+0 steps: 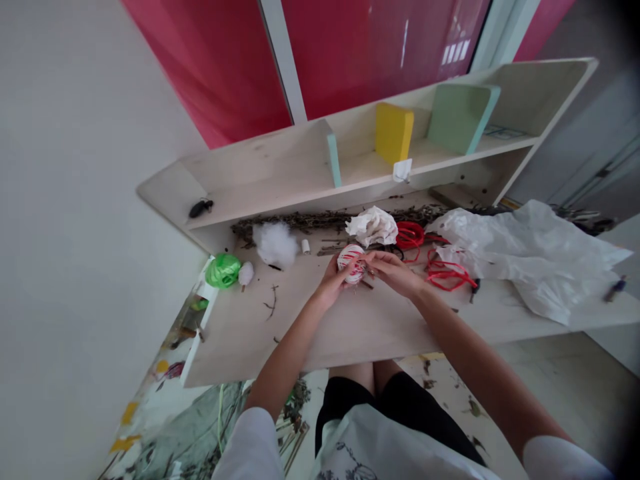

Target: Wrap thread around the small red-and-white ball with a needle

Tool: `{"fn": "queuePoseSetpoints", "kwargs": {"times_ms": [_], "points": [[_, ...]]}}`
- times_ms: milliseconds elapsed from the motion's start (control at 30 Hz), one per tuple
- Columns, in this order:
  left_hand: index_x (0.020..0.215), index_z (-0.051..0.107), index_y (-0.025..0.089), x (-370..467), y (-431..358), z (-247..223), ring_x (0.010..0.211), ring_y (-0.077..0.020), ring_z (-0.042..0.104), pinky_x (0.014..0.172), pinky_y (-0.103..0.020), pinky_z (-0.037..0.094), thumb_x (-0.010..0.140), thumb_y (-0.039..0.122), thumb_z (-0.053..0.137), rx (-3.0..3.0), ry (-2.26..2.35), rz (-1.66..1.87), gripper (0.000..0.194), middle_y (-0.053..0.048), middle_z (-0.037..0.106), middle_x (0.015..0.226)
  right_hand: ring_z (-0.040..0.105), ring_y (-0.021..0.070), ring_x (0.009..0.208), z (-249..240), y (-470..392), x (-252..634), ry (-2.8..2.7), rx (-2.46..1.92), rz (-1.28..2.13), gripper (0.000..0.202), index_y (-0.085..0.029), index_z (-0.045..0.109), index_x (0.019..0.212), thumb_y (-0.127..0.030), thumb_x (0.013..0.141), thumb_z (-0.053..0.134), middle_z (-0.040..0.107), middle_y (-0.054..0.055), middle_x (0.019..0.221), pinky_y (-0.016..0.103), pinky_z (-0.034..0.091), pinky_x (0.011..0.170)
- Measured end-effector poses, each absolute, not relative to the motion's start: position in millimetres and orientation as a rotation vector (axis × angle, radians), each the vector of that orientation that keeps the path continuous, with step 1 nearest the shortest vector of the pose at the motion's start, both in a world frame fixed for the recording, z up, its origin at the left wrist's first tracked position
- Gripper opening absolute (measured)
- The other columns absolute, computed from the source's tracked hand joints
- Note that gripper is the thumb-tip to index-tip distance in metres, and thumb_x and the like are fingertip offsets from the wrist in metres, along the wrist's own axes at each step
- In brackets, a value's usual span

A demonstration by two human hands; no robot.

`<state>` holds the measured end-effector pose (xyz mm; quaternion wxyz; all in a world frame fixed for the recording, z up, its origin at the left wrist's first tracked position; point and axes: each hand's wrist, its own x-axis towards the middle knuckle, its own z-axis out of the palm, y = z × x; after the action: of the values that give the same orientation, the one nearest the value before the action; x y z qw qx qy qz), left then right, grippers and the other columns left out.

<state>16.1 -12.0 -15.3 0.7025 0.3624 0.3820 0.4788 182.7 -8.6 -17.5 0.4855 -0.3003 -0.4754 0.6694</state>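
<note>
A white ball wrapped with red strands is held above the desk, near its middle. My left hand is closed round the ball's left and lower side. The fingers of my right hand are pinched together at the ball's right side; whether they grip a strand is too small to make out. Crumpled white paper lies just behind the ball, with red cord beside it. More red cord lies to the right of my right hand.
A clear plastic bag spreads over the desk's right part. White fluff, a green bundle and twigs lie to the left. A shelf with yellow and green dividers stands along the back.
</note>
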Motion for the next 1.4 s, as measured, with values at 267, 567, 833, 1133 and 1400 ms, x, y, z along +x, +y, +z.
{"fn": "queuePoseSetpoints", "kwargs": {"times_ms": [267, 567, 833, 1133, 1400], "points": [[0.102, 0.063, 0.018, 12.0, -7.3, -15.7, 0.081, -0.0169, 0.067, 0.084, -0.037, 0.054, 0.076, 0.034, 0.064, 0.566, 0.785, 1.071, 0.031, -0.005, 0.07, 0.095, 0.035, 0.0089, 0.054, -19.6, -7.2, 180.2, -1.143, -0.812, 1.593, 0.033, -0.019, 0.062, 0.068, -0.049, 0.065, 0.075, 0.042, -0.005, 0.057, 0.026, 0.032, 0.056], [0.114, 0.061, 0.015, 4.1, -6.6, -6.5, 0.104, -0.0261, 0.064, 0.095, -0.045, 0.049, 0.083, 0.047, 0.049, 0.443, 0.606, 1.001, 0.046, -0.012, 0.069, 0.109, 0.041, 0.0094, 0.056, -16.1, -7.5, 181.4, -1.057, -0.832, 1.599, 0.034, -0.019, 0.056, 0.061, -0.045, 0.064, 0.077, 0.043, -0.005, 0.056, 0.025, 0.032, 0.054], [0.118, 0.058, 0.018, 1.9, -4.4, -9.0, 0.104, -0.0254, 0.064, 0.092, -0.043, 0.051, 0.085, 0.048, 0.047, 0.383, 0.541, 1.033, 0.046, -0.01, 0.069, 0.109, 0.037, 0.0073, 0.052, -18.5, -7.7, 180.1, -1.099, -0.85, 1.61, 0.033, -0.018, 0.058, 0.065, -0.046, 0.065, 0.075, 0.04, -0.006, 0.054, 0.025, 0.032, 0.054], [0.118, 0.058, 0.019, 3.1, -3.9, -9.7, 0.104, -0.0239, 0.064, 0.087, -0.038, 0.053, 0.082, 0.054, 0.048, 0.429, 0.64, 1.063, 0.051, -0.01, 0.067, 0.113, 0.035, 0.0072, 0.053, -16.0, -8.0, 178.0, -1.185, -0.888, 1.578, 0.035, -0.017, 0.061, 0.066, -0.05, 0.064, 0.075, 0.047, -0.004, 0.059, 0.025, 0.03, 0.054], [0.123, 0.055, 0.017, -2.3, -5.2, -6.8, 0.106, -0.0294, 0.063, 0.083, -0.041, 0.053, 0.079, 0.063, 0.044, 0.404, 0.538, 0.976, 0.065, -0.013, 0.067, 0.113, 0.035, 0.0065, 0.053, -17.7, -5.6, 179.7, -1.076, -0.931, 1.567, 0.037, -0.017, 0.059, 0.066, -0.049, 0.06, 0.077, 0.052, -0.003, 0.062, 0.025, 0.031, 0.053]]}}
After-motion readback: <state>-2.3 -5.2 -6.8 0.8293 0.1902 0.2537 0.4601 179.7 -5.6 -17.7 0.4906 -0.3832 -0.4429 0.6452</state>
